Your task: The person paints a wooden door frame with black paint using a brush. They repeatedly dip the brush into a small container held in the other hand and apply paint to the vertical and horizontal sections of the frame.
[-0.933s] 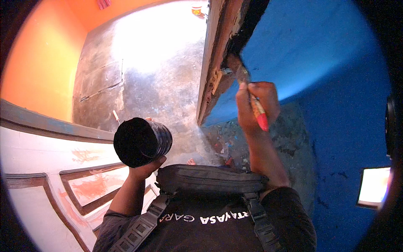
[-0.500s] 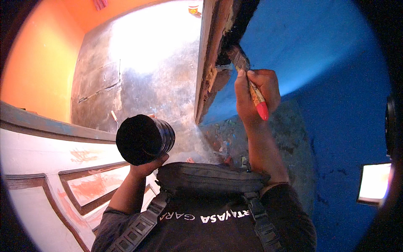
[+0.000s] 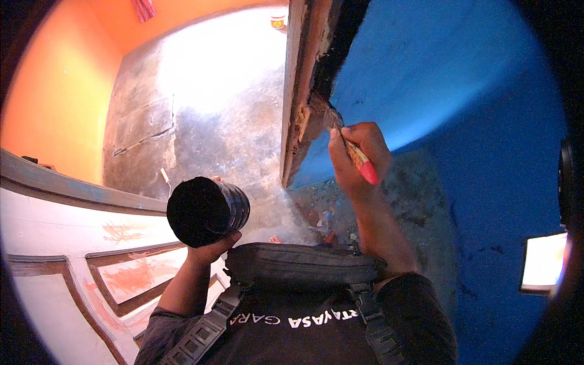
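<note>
A paintbrush [image 3: 353,152] with a worn, red-tipped handle is pinched in my right hand [image 3: 363,159]. Its bristles touch the edge of the wooden door frame [image 3: 298,100], just below a strip of black paint [image 3: 336,61] that runs beside the blue wall. Bare, chipped brown wood shows under that strip. My left hand [image 3: 213,248] is wrapped round a black, ribbed paint can [image 3: 240,205], held at waist height to the left. The can's opening looks wholly dark, so the paint level cannot be made out.
A white panelled door [image 3: 48,213] with brown trim and orange smears stands at the left. Blue wall [image 3: 438,73] fills the right. On the concrete floor [image 3: 140,115] are a paint roller [image 3: 165,176] and, far off, a small tub [image 3: 278,22]. A bright screen-like panel [image 3: 542,263] shows at right.
My right hand has drawn the brush down along the frame edge, toward me and slightly left. Black paint now reaches lower on the wood. The can has dropped slightly.
</note>
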Available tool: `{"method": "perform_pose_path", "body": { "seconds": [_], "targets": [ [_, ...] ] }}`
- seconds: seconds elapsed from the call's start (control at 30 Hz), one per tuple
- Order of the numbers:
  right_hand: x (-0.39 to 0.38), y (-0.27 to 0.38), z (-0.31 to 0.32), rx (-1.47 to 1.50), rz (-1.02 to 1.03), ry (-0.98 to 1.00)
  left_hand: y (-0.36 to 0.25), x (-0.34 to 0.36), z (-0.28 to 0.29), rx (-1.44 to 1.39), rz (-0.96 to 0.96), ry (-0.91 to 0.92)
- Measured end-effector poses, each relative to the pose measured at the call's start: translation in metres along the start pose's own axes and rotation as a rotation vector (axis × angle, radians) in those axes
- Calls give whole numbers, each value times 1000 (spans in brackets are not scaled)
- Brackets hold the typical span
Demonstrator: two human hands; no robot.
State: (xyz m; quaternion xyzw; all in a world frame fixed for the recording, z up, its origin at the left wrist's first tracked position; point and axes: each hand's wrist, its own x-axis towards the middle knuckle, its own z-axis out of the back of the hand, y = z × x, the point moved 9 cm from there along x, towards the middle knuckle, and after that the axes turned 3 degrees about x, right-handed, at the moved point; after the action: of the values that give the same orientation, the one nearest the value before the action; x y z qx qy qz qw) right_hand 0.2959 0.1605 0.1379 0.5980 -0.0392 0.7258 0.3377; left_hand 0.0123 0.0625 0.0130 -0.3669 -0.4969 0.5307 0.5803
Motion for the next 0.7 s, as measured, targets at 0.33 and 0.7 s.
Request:
{"method": "perform_pose_path", "body": {
  "seconds": [0.33,0.7],
  "targets": [
    [38,7,14,-34,86,-135,-3,5,-2,4,-7,-4],
    [77,43,47,601,-191,5,-15,24,-4,221,-254,-92]
  ]
}}
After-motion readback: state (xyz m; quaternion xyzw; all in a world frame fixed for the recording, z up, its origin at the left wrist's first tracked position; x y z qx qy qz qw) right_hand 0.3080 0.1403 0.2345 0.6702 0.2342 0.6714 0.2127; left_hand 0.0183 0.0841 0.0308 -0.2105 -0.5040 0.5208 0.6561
